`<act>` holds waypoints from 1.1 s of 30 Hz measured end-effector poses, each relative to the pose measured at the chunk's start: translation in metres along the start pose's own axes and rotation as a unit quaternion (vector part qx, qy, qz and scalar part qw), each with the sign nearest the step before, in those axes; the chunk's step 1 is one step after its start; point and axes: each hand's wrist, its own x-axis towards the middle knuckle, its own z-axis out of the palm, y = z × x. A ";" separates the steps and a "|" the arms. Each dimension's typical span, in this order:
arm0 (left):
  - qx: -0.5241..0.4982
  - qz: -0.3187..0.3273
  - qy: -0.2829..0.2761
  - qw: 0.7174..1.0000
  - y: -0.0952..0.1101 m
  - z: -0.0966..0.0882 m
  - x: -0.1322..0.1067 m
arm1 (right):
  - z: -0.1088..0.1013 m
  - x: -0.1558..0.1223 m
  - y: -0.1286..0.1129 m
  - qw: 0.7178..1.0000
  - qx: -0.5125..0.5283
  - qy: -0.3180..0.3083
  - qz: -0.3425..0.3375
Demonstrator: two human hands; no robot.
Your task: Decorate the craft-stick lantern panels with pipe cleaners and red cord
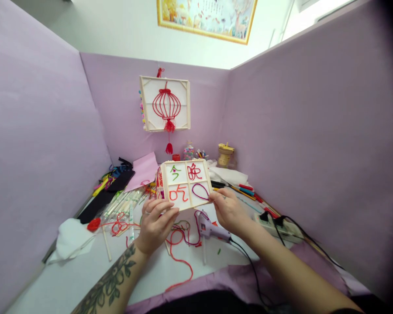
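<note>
A small box with a wooden-stick frame (187, 183) is held up before me, its white face split into four panels. Yarn characters fill three of them: green, dark red and orange-red. A loop of purple yarn (199, 192) lies across the lower right panel, running to the fingertips of my right hand (227, 208). Those fingers are pinched at the box's right edge. My left hand (157, 224) grips the box at its lower left corner. Below it, a lilac glue gun (212, 229) lies on the table, purple yarn trailing beside it.
Red yarn (183, 259) winds over the white table. At right sits a power strip (278, 226) with black cords, near several markers (247, 190). White cloth (72, 237) and bagged sticks (121, 205) lie left. A framed red lantern (166, 104) hangs on the lilac back partition.
</note>
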 end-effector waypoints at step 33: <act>-0.003 0.008 0.006 1.000 0.001 -0.001 0.003 | 0.002 0.026 -0.004 0.989 0.090 0.052 0.104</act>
